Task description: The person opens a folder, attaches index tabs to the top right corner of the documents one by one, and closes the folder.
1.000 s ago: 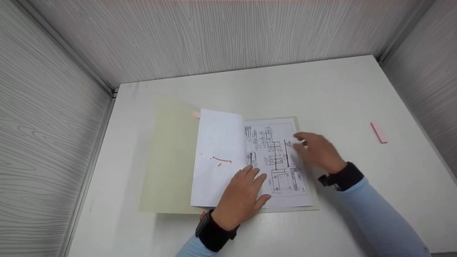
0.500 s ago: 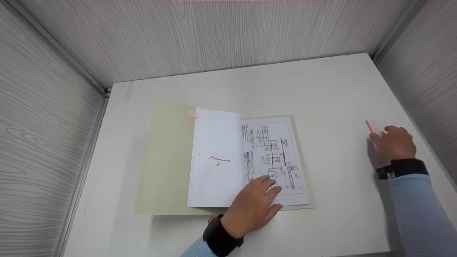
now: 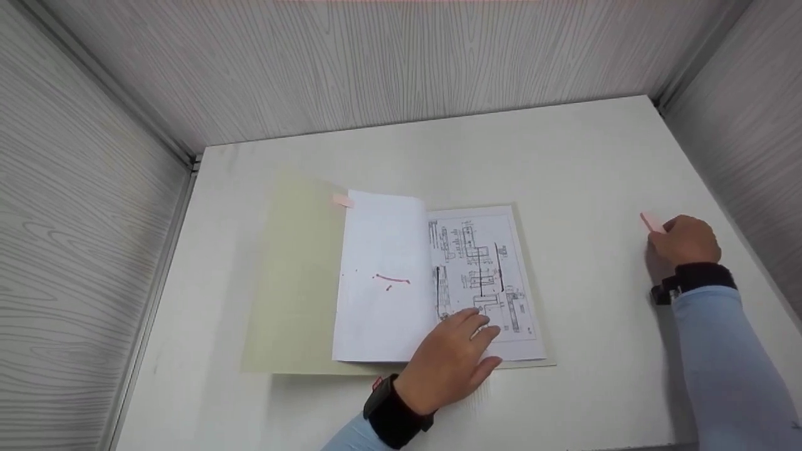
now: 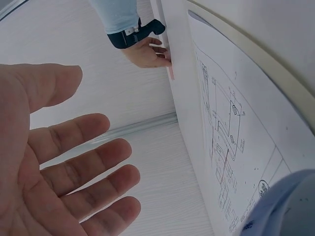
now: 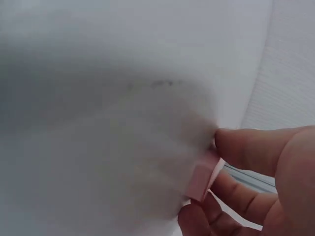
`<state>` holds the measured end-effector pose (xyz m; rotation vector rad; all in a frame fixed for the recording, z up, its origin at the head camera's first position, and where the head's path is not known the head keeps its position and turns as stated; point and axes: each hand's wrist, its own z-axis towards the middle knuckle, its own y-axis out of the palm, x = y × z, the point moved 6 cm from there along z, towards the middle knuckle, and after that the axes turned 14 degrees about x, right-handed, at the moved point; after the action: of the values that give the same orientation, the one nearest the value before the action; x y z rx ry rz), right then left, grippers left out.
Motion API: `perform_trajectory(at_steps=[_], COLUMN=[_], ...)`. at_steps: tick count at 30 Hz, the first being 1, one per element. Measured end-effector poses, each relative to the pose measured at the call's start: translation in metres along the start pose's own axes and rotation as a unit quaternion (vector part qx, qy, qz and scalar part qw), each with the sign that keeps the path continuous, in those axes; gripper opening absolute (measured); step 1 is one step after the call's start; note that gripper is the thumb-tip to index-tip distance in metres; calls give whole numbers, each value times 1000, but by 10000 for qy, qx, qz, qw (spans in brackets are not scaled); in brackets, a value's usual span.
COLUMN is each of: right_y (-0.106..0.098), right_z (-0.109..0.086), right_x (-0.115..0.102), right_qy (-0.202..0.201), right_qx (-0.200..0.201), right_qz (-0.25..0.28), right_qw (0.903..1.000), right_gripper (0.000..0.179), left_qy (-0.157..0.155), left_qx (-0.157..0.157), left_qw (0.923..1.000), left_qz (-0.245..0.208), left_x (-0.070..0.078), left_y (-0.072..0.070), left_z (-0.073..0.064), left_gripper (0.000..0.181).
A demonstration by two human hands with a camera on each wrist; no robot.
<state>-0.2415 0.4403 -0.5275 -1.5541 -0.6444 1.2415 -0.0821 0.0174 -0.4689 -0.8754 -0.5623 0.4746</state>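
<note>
Pinches pink sticky-note pad [image 5: 201, 181] with right fingers [image 5: 194, 220]; spreads 4 left fingers [image 4: 88, 169] loosely over open booklet [image 3: 385, 250]. Shows left palm [image 4: 12, 206] in left wrist view only.

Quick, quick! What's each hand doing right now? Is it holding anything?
Left hand: open, holding nothing.
Right hand: closed, pinching the small pink block.
</note>
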Motion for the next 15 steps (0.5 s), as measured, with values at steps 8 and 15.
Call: perform_trajectory(at_steps=[8,15], right_y=[16,34], right_z=[-10,-50], right_x=[-31,-125], right_qy=[-81,-727], right_qx=[-184,-494], right_qz=[648,2001], right_qw=[9977,9758], right_gripper=[46,43], left_qy=[92,-7], left_qx=[-71,278], left_qw=[9993,9983], left_qz=[354,521], left_x=[6,20], left_y=[1,0], left_z=[18,58], left_gripper=[42,67])
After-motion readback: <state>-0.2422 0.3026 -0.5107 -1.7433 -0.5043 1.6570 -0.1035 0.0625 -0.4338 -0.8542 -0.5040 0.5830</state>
